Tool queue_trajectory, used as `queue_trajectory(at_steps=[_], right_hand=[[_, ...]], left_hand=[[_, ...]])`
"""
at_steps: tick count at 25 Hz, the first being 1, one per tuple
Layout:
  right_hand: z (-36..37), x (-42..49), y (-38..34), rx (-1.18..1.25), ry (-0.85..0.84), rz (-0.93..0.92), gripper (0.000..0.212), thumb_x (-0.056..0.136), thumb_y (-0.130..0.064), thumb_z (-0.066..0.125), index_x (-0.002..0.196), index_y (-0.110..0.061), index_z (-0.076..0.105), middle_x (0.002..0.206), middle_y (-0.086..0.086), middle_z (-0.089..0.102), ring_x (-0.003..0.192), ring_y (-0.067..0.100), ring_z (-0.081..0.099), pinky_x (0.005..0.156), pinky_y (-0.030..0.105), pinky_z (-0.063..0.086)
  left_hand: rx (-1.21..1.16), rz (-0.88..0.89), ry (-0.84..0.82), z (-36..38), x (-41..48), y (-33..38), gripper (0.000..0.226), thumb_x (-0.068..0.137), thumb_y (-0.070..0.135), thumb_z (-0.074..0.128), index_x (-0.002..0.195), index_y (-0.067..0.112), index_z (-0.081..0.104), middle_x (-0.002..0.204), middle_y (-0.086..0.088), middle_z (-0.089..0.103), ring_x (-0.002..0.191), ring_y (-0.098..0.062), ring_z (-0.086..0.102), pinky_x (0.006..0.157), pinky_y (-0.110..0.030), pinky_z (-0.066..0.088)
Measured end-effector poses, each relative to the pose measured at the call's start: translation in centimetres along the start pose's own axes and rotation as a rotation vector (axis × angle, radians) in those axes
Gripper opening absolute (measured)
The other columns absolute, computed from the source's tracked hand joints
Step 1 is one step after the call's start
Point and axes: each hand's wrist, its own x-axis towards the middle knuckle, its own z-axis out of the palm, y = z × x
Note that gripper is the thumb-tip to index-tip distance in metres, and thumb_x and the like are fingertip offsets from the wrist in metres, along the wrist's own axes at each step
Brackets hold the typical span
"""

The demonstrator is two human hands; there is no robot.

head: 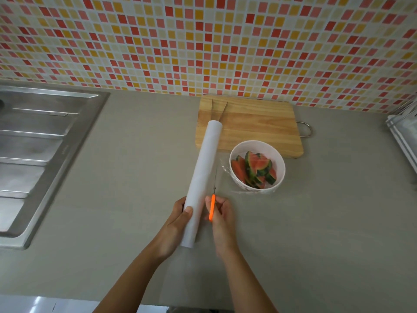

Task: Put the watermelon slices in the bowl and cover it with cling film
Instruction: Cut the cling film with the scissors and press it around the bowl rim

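Slices (257, 169) of watermelon, red with dark green rind, lie piled inside the white bowl (256, 146), which stands on the grey worktop (135, 154). Clear film (226, 170) shows as crinkled edges at the bowl's left side and around its near foot, touching the worktop there. Whether it spans the whole mouth of the bowl cannot be told for sure, though a faint sheen lies over the fruit.

Left of the bowl runs the long white roll (204, 172), slanted, its far end over the board and its near end well nearer the person than the bowl. The left hand (178, 224) grips the roll near that near end, fingers round its left side and thumb on top. Just right of the roll, the right hand (220, 215) is curled round the orange handle of the scissors (212, 206). Their thin blades point away towards the gap between roll and bowl; how far they part is too fine to tell.

Behind the bowl, touching or nearly touching its far rim, lies a wooden board (255, 129) with metal tongs (220, 110) on its far left corner. Far left of the bowl sits a steel sink (38, 143). Far right of it stands a white rack (404, 132). Behind the board rises a wall (203, 41) of red, orange and cream tiles.
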Motion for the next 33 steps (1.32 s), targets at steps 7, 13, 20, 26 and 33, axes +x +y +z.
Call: queue_trajectory(at_steps=[7,13,20,26,33], right_hand=[[1.1,2.8,-2.0,-0.034,0.0,-0.046,0.01,0.089,-0.022,0.06,0.089,-0.012,0.058,0.075,0.001,0.054,0.065,0.011,0.048,0.067,0.025,0.042],[1.7,3.3,-2.0,-0.062,-0.017,-0.034,0.015,0.087,-0.026,0.063,0.086,-0.012,0.059,0.071,0.0,0.053,0.061,0.011,0.048,0.065,0.026,0.042],[1.9,2.4,-1.7,0.004,-0.02,-0.035,0.011,0.087,-0.02,0.062,0.089,-0.011,0.058,0.071,-0.003,0.054,0.056,0.007,0.048,0.057,0.013,0.044],[0.9,1.0,-0.1,-0.001,-0.01,0.034,0.013,0.086,-0.027,0.064,0.088,-0.016,0.058,0.079,-0.001,0.055,0.058,0.006,0.051,0.052,0.01,0.043],[1.7,3.9,-2.1,-0.059,-0.066,0.048,0.024,0.082,-0.037,0.064,0.085,-0.015,0.057,0.075,-0.001,0.05,0.056,0.009,0.045,0.064,0.022,0.04]], left_hand=[[0.03,0.011,0.003,-0.2,-0.6,-0.1,0.053,0.083,0.052,0.038,0.132,0.029,0.036,0.126,0.014,0.05,0.102,0.011,0.055,0.076,-0.008,0.045],[0.034,0.006,0.021,-0.6,-1.1,0.0,0.05,0.084,0.053,0.036,0.129,0.033,0.035,0.123,0.015,0.049,0.098,0.013,0.054,0.072,-0.005,0.044],[0.022,0.008,0.047,-0.7,-1.8,-0.6,0.044,0.092,0.047,0.037,0.132,0.029,0.034,0.125,0.012,0.048,0.099,0.013,0.053,0.074,-0.004,0.043],[-0.04,-0.009,0.066,-0.4,-1.6,-0.6,0.04,0.094,0.039,0.035,0.132,0.028,0.037,0.126,0.008,0.052,0.103,0.005,0.056,0.074,-0.009,0.045],[-0.078,-0.025,0.059,-0.7,-1.4,-0.6,0.034,0.096,0.037,0.035,0.13,0.033,0.04,0.124,0.009,0.055,0.109,-0.004,0.057,0.085,-0.026,0.046]])
